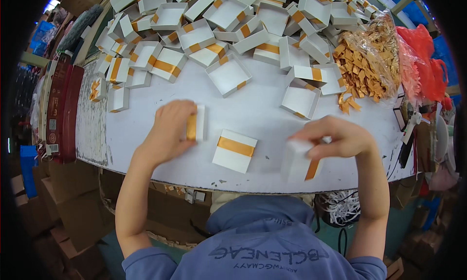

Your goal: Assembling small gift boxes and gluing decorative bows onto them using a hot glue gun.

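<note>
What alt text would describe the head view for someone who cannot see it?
A person's left hand holds one gold-banded white box, the right hand another; a third lies between them on a white table, before piled white boxes and a heap of gold bows.

Lettering observed at six o'clock: blue shirt [267,238], one large dark line, smaller print above and below. At nine o'clock: dark-red carton [62,104], pale printed marks, white label [52,148], too small to read.
</note>
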`<action>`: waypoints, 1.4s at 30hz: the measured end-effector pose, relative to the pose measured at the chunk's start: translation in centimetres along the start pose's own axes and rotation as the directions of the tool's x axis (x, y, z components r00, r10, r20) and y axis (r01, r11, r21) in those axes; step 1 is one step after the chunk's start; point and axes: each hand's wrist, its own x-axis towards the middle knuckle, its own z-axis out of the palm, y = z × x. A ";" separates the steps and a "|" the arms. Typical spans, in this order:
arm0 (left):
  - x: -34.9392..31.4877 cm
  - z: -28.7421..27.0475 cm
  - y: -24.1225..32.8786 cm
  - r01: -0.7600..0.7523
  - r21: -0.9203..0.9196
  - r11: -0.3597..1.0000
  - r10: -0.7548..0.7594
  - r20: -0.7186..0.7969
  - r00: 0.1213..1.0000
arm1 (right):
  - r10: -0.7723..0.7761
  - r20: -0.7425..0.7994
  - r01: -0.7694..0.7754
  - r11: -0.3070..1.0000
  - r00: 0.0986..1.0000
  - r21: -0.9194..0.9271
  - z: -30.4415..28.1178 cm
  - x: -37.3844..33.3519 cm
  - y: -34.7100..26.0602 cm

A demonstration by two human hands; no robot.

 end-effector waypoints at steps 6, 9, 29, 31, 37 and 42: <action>-2.5 0.0 3.8 -0.091 0.008 0.996 0.087 0.246 0.965 | -0.324 -0.229 0.140 0.805 0.918 -0.577 3.9 2.6 0.6; -2.1 2.1 4.8 -0.147 0.061 0.987 0.141 0.100 0.985 | -0.398 -0.524 -0.371 0.401 0.753 -0.837 3.1 2.0 2.8; -1.3 2.9 5.0 -0.064 -0.068 0.996 0.067 0.051 0.996 | -0.162 -0.671 -0.453 0.622 0.723 -0.638 13.1 -1.6 0.1; -1.5 2.7 4.6 -0.062 -0.067 0.996 0.066 0.058 0.996 | -0.031 -0.603 -0.375 0.757 0.797 -0.535 12.9 -0.6 0.6; -2.4 3.0 5.1 -0.142 -0.118 0.983 0.158 0.135 0.978 | -0.253 -0.436 -0.131 0.724 0.864 -0.678 9.1 -3.3 1.5; -2.8 3.2 5.9 -0.124 -0.102 0.987 0.134 0.095 0.986 | 0.069 -0.894 -0.755 0.567 0.443 -0.331 8.4 -11.2 5.5</action>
